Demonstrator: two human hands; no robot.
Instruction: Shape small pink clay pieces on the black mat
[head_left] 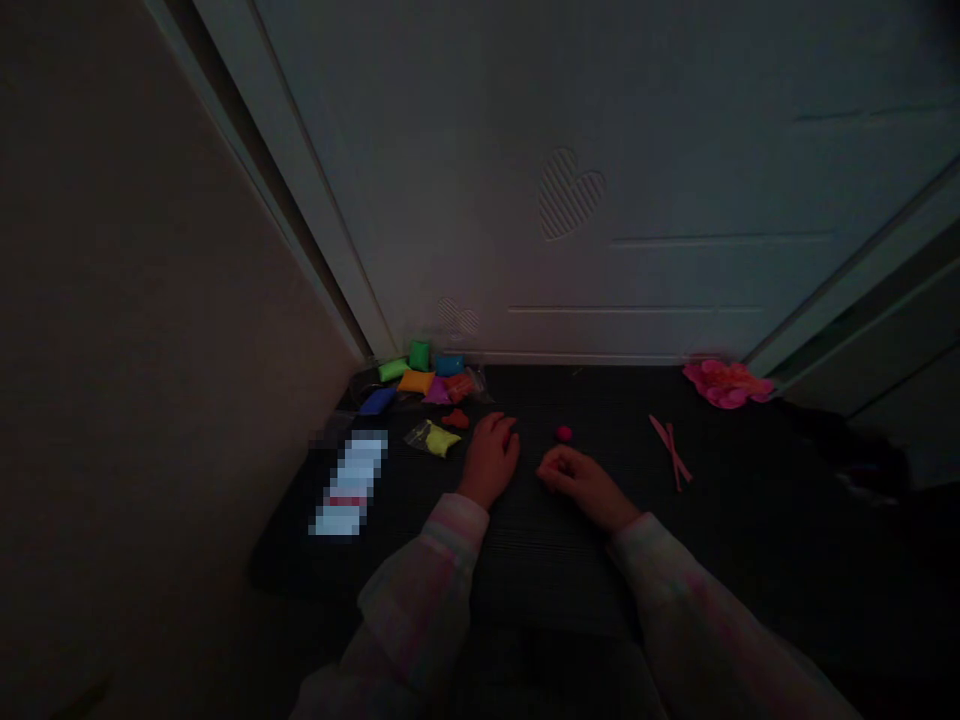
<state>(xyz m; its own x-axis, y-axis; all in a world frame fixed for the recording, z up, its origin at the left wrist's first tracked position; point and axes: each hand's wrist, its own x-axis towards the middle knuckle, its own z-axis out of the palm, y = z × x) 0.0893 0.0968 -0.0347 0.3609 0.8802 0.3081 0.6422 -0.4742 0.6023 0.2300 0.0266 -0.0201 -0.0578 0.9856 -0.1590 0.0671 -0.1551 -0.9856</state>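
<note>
My left hand [491,458] rests palm down on the dark table, fingers loosely stretched and nothing seen in them. Left of it lie a small orange-red lump of clay [456,419] and a clear bag with yellow clay [441,440]. My right hand [581,482] is closed, its thumb and fingertips pressed together; a reddish patch shows at the tips, too dark to name. Just beyond those fingers sits a small pink clay ball [563,433], apart from the hand. Two crossed pink modelling tools [672,453] lie farther right.
Several bagged clay pieces, among them an orange one [416,381] and a blue one [377,401], are heaped at the back left. A lit, blurred screen [349,485] lies at the left. A pink flower-shaped thing [726,384] is at the back right, before a white panel [465,180].
</note>
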